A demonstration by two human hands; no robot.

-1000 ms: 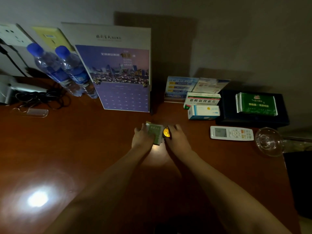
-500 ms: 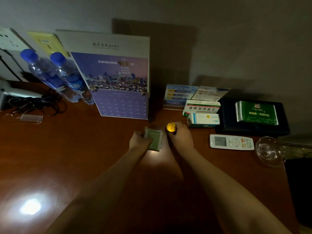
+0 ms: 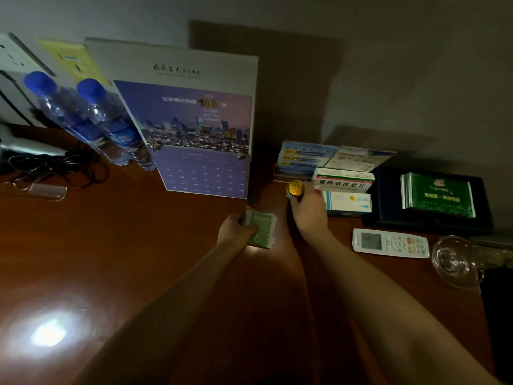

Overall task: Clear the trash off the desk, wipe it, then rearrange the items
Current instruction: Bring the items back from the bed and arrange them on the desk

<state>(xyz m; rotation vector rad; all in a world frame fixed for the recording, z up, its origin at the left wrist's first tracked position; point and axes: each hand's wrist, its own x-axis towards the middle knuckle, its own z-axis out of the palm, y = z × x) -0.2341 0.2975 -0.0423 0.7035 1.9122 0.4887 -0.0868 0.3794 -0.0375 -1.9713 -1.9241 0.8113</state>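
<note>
At the near middle of the tabletop [image 3: 116, 245], the left hand [image 3: 236, 232] grips a stack of green sachets [image 3: 262, 227], likely gathering them for rearranging. Just beyond, the right hand [image 3: 308, 209] clutches a gold-capped bottle [image 3: 294, 188] beside 2 medicine boxes [image 3: 344, 190]. Behind: calendar [image 3: 200, 134], 2 water bottles [image 3: 91, 120], dim wall.

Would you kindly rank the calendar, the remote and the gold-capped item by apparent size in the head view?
1. Calendar
2. Remote
3. Gold-capped item, held in the right hand; partly hidden.
</note>
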